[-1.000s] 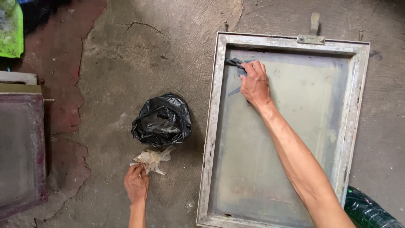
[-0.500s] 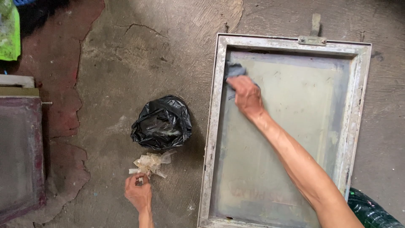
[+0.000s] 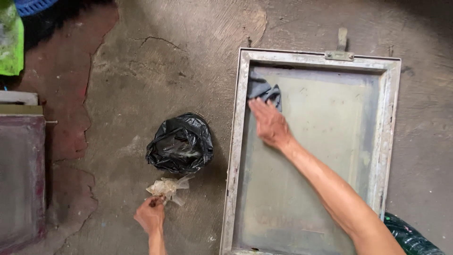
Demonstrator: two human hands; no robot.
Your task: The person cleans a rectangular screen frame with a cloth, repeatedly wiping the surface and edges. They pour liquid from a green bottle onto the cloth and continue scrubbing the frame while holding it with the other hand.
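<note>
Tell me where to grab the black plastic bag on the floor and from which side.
Grip the black plastic bag at its crumpled top folds, coming straight down from above. It sits slumped on the concrete floor with loose gathered plastic on top; its near side is crowded by the clear crumpled plastic under the left hand.

Two hands point(image 3: 269, 123), two framed screens point(image 3: 239, 141), one grey rag point(image 3: 264, 90), one black bag point(image 3: 180, 143), one clear wrapper point(image 3: 166, 188).

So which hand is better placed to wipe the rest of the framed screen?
Right. The right hand already lies flat on the screen, pressing the grey rag near its top left corner. The left hand is off the frame, pinching a crumpled clear wrapper.
</note>
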